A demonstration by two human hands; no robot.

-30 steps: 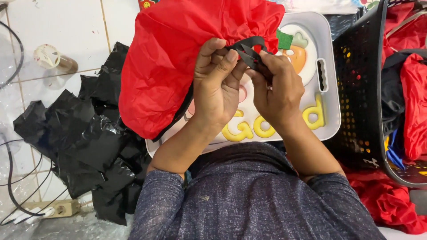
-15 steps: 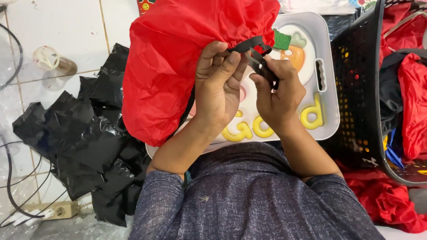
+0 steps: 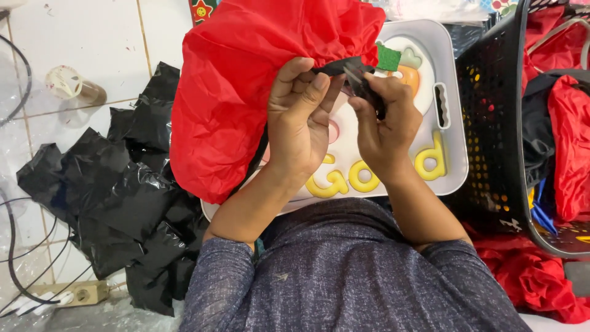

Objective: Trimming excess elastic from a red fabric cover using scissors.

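Pinching red fabric bag (image 3: 246, 92) with left hand (image 3: 301, 123) above white tray (image 3: 445, 172) — right hand (image 3: 384, 126) closed on black strap (image 3: 362, 89), fitting unfinished — black basket (image 3: 491, 123) right.

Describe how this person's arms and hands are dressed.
Both hands, the left hand and the right hand, are bare, with no gloves or rings visible. The forearms are uncovered; speckled grey-blue sleeves are pushed up near the elbows.
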